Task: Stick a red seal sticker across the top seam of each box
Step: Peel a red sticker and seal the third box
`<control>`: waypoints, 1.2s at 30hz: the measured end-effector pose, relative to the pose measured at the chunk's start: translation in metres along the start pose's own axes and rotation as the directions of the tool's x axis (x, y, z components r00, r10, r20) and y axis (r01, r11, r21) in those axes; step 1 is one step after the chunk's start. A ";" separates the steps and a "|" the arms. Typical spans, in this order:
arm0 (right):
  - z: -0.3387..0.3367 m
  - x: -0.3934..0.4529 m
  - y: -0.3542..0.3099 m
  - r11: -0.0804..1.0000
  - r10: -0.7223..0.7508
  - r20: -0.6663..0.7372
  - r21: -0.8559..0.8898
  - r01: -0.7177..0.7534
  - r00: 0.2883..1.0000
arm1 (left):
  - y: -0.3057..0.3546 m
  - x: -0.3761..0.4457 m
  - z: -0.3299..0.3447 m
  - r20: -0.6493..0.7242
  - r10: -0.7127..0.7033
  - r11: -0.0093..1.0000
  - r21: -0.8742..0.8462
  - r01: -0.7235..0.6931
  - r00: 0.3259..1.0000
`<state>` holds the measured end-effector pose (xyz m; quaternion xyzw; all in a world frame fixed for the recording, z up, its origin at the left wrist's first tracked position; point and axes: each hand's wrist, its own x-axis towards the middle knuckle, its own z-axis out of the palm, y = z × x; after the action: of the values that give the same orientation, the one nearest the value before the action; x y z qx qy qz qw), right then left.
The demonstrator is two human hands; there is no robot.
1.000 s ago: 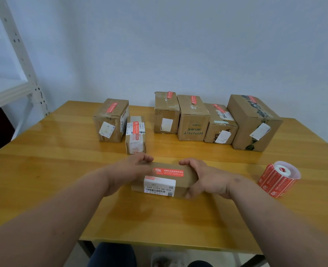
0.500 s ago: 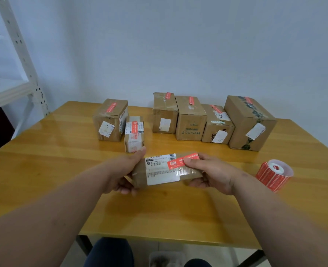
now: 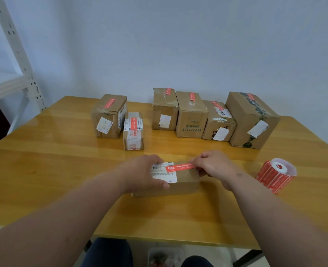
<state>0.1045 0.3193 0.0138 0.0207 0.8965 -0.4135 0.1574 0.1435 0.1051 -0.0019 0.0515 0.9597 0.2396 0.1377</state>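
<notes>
A small flat cardboard box (image 3: 182, 185) lies on the wooden table (image 3: 43, 170) in front of me, with a white shipping label and a red seal sticker (image 3: 179, 167) along its top. My left hand (image 3: 142, 173) grips the box's left end, thumb on the front face. My right hand (image 3: 215, 165) holds the right end, fingertips on the sticker's right tip. A roll of red seal stickers (image 3: 275, 175) lies on its side to the right.
Several sealed cardboard boxes with red stickers stand along the back: two at the left (image 3: 109, 116) (image 3: 133, 131), a row further right (image 3: 191, 114) ending in a big box (image 3: 252, 120). A white metal shelf (image 3: 15, 60) stands at the left.
The box was lifted and tipped between both hands, then set back down flat. My right fingertips now sit on the sticker's right end.
</notes>
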 end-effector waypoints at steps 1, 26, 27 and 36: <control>-0.002 0.000 0.000 1.000 0.010 -0.015 0.005 -0.010 1.000 | 0.000 0.002 0.000 0.001 0.000 1.000 0.009 0.000 1.000; -0.003 0.000 -0.009 0.951 -0.147 -0.066 -0.284 0.122 0.987 | 0.007 0.002 0.000 0.000 -0.011 0.999 0.040 0.011 1.000; -0.001 -0.002 -0.011 0.939 -0.198 -0.049 -0.297 0.174 0.979 | 0.006 0.002 0.000 0.000 -0.014 0.999 0.039 0.014 1.000; 0.026 -0.008 -0.029 0.655 -0.471 0.149 -0.601 0.458 0.869 | 0.004 0.004 0.001 -0.024 -0.016 0.998 0.057 0.017 1.000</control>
<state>0.1142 0.2816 0.0220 -0.2575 0.9578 -0.1224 0.0351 0.1400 0.1100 -0.0022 0.0446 0.9682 0.2113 0.1266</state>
